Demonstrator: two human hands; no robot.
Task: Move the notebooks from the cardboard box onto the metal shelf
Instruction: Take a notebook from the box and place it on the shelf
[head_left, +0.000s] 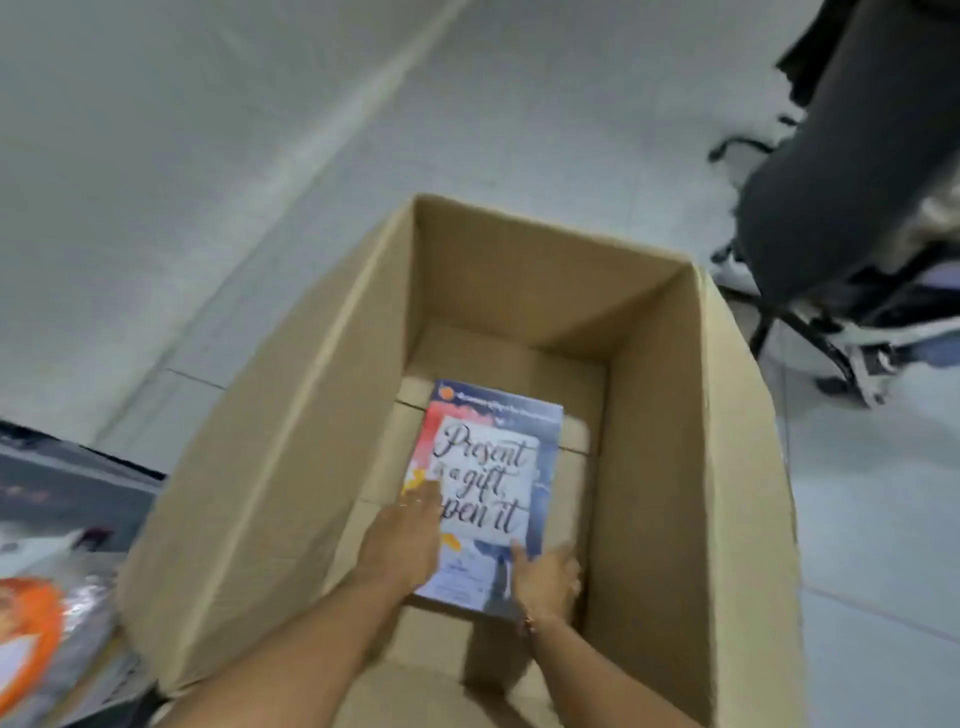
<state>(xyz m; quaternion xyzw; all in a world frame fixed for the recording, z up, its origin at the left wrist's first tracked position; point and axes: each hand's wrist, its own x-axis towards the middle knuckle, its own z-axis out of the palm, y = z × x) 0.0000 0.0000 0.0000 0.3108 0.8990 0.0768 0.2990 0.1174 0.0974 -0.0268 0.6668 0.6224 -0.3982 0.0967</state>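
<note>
A tall open cardboard box (691, 467) stands on the floor below me. Inside it lies a notebook (498, 452) with a blue, red and white cover that reads "Present is a gift, open it". Both my arms reach down into the box. My left hand (408, 535) lies flat on the notebook's left part, fingers spread over the cover. My right hand (545, 574) grips the notebook's lower right corner, thumb on top. I cannot tell whether more notebooks lie under it. No metal shelf is in view.
A grey tiled floor (260, 182) surrounds the box. A dark office chair (841, 197) with a wheeled base stands at the upper right. At the lower left lie an orange and white packet (31, 639) and a dark surface (67, 483).
</note>
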